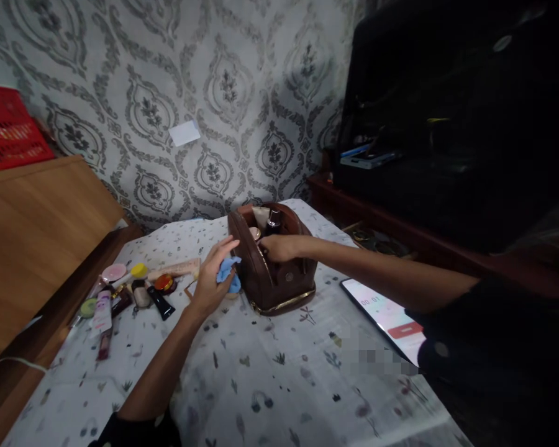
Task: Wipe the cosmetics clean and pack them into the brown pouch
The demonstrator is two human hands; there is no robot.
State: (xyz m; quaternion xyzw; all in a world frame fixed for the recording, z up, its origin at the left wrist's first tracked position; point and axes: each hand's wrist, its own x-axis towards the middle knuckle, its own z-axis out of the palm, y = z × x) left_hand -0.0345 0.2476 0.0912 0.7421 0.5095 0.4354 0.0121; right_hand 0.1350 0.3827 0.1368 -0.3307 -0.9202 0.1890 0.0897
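Note:
A brown makeup bag (279, 292) stands open on the cloth-covered table, with gold zippers along its mouth and base. A dark bottle with a shiny cap (274, 222) and a round pinkish item (254, 233) show inside it. My right hand (282, 247) reaches into the bag's mouth with fingers curled; the fingertips and whatever they grip are hidden. Beside the bag's left wall, my left hand (213, 273) has a crumpled blue cloth (229, 273) between thumb and palm, its fingers stretched toward the bag.
Several cosmetics lie at the left, among them a black tube (159, 302), a yellow-capped item (138, 270) and a pink tube (102, 310). A phone (386, 316) with a lit timer lies at the right. A wooden panel (41, 230) and a dark screen (447, 124) flank the table.

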